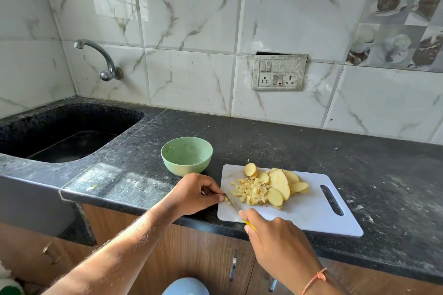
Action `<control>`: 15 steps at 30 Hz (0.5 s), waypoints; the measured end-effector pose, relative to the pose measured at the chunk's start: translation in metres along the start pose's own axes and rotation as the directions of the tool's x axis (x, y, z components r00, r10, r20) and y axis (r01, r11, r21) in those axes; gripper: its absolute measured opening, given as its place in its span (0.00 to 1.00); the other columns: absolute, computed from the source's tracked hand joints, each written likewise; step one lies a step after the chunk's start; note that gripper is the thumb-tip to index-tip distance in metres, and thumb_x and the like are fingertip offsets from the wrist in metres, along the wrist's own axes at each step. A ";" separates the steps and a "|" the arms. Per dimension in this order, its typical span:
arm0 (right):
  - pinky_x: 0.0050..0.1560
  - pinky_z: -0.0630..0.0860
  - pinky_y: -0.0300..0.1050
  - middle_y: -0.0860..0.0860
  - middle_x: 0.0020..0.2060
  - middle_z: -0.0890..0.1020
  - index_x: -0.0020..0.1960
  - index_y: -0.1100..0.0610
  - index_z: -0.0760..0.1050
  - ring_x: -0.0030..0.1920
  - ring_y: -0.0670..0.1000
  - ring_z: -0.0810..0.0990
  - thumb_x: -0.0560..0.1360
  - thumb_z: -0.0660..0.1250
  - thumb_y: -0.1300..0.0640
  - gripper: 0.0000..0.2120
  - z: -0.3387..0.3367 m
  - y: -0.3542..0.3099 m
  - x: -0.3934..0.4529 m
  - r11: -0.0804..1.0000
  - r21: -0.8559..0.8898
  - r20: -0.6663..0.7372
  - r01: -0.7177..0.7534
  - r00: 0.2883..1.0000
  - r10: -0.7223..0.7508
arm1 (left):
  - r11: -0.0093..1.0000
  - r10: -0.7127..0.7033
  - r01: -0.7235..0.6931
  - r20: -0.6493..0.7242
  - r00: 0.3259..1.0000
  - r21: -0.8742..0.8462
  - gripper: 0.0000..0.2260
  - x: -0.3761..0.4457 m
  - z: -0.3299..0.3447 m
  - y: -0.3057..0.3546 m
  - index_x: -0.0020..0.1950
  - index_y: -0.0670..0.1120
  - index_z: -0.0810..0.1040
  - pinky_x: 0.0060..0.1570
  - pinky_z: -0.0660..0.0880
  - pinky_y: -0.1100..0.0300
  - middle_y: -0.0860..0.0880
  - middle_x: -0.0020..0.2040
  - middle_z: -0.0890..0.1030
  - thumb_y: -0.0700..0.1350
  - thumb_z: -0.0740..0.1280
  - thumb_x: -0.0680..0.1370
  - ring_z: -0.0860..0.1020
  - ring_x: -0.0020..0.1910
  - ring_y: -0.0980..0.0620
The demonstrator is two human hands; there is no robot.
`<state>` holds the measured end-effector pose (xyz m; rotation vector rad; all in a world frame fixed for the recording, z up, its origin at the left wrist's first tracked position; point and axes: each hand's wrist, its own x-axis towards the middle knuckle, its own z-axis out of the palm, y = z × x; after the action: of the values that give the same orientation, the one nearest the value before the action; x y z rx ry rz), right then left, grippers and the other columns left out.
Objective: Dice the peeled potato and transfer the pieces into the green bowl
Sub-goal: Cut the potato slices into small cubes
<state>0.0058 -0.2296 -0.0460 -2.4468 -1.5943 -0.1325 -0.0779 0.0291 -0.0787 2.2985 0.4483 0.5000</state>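
A white cutting board [311, 208] lies on the dark counter. On it sit several potato slices [279, 183] and a heap of small diced potato pieces [251, 193]. My right hand [275, 239] grips a yellow-handled knife [232, 203], its blade pointing up-left over the board's left edge. My left hand [194, 193] has its fingers curled, with thumb and fingertips pinching at the blade tip, where a small potato bit [229, 202] lies. The green bowl [186, 155] stands left of the board, with only specks inside.
A black sink [67, 134] is sunk into the counter at the left, with a tap [100, 60] on the tiled wall above it. A switch panel [279, 72] sits on the wall behind the board. The counter's front edge runs just below my hands.
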 end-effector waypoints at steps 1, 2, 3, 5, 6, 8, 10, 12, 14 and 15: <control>0.33 0.64 0.49 0.46 0.30 0.66 0.71 0.39 0.60 0.34 0.52 0.68 0.86 0.50 0.43 0.14 -0.002 0.000 -0.004 1.000 0.002 0.010 0.008 1.000 -0.008 | 1.000 -0.002 0.002 -0.002 1.000 -0.001 0.02 0.000 0.000 0.000 0.46 0.52 0.89 0.42 0.75 0.71 0.61 0.41 0.87 0.46 0.80 0.75 0.84 0.41 0.59; 0.32 0.63 0.48 0.46 0.30 0.66 0.71 0.39 0.59 0.34 0.52 0.68 0.86 0.50 0.43 0.13 -0.003 0.000 -0.007 1.000 0.005 0.016 0.016 1.000 -0.016 | 1.000 -0.001 0.001 -0.002 1.000 -0.002 0.02 0.000 0.000 -0.001 0.45 0.52 0.89 0.42 0.75 0.70 0.61 0.42 0.87 0.46 0.81 0.74 0.84 0.41 0.58; 0.31 0.62 0.46 0.46 0.30 0.66 0.71 0.39 0.59 0.34 0.52 0.68 0.86 0.50 0.43 0.13 -0.004 0.002 -0.011 1.000 0.006 0.020 0.022 1.000 -0.022 | 1.000 0.000 0.000 -0.001 1.000 -0.003 0.03 0.001 -0.001 -0.002 0.46 0.52 0.89 0.42 0.76 0.70 0.61 0.42 0.87 0.47 0.81 0.74 0.84 0.42 0.57; 0.31 0.62 0.47 0.47 0.30 0.67 0.70 0.39 0.59 0.35 0.53 0.69 0.86 0.49 0.43 0.13 -0.005 0.009 -0.017 1.000 -0.014 0.013 0.023 1.000 -0.023 | 1.000 -0.001 0.001 0.003 1.000 0.001 0.03 0.001 -0.001 -0.002 0.45 0.53 0.89 0.43 0.77 0.69 0.61 0.42 0.87 0.47 0.81 0.74 0.84 0.42 0.56; 0.32 0.63 0.48 0.47 0.30 0.67 0.70 0.39 0.59 0.34 0.54 0.70 0.86 0.49 0.43 0.13 -0.005 0.015 -0.018 1.000 -0.022 0.001 0.014 1.000 -0.014 | 1.000 -0.002 0.002 0.006 1.000 0.003 0.03 0.001 -0.001 -0.002 0.46 0.53 0.89 0.43 0.77 0.69 0.61 0.42 0.87 0.47 0.81 0.74 0.84 0.42 0.57; 0.32 0.64 0.47 0.47 0.30 0.69 0.70 0.38 0.61 0.33 0.53 0.71 0.86 0.50 0.42 0.13 -0.004 0.027 -0.020 1.000 -0.018 -0.026 -0.014 1.000 0.013 | 1.000 -0.001 0.001 0.016 1.000 0.002 0.03 0.001 0.000 -0.002 0.46 0.53 0.89 0.43 0.76 0.69 0.61 0.42 0.87 0.47 0.81 0.74 0.84 0.42 0.56; 0.31 0.65 0.44 0.46 0.29 0.70 0.71 0.37 0.63 0.32 0.51 0.72 0.86 0.51 0.41 0.14 -0.003 0.039 -0.018 0.999 0.033 -0.052 -0.042 0.998 0.044 | 1.000 0.000 0.000 0.016 1.000 0.004 0.03 0.001 0.000 -0.003 0.46 0.53 0.89 0.43 0.77 0.66 0.61 0.42 0.87 0.48 0.81 0.74 0.84 0.43 0.55; 0.30 0.66 0.44 0.46 0.25 0.70 0.69 0.36 0.69 0.28 0.49 0.70 0.85 0.55 0.41 0.14 -0.004 0.051 -0.012 0.982 0.177 -0.090 -0.069 0.992 0.086 | 1.000 0.011 -0.011 -0.002 1.000 0.014 0.03 0.000 0.000 -0.004 0.45 0.54 0.89 0.43 0.77 0.65 0.61 0.43 0.87 0.49 0.81 0.74 0.84 0.44 0.54; 0.29 0.62 0.44 0.46 0.23 0.69 0.66 0.36 0.74 0.26 0.49 0.68 0.84 0.60 0.43 0.12 -0.007 0.069 -0.004 0.954 0.291 -0.132 -0.070 0.985 0.112 | 0.999 0.043 -0.042 -0.034 0.999 0.021 0.04 0.000 0.000 -0.006 0.44 0.56 0.89 0.43 0.75 0.68 0.61 0.44 0.86 0.49 0.82 0.73 0.84 0.45 0.55; 0.28 0.60 0.43 0.45 0.23 0.70 0.64 0.35 0.76 0.25 0.49 0.66 0.83 0.62 0.44 0.10 -0.009 0.079 0.000 0.939 0.338 -0.149 -0.071 0.980 0.128 | 0.998 0.059 -0.058 -0.046 0.997 0.022 0.04 0.000 0.001 -0.006 0.44 0.56 0.89 0.43 0.74 0.69 0.61 0.44 0.86 0.49 0.82 0.73 0.84 0.45 0.55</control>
<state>0.0786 -0.2622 -0.0481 -2.1867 -1.2984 -0.0487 -0.0787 0.0322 -0.0841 2.3292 0.4110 0.5818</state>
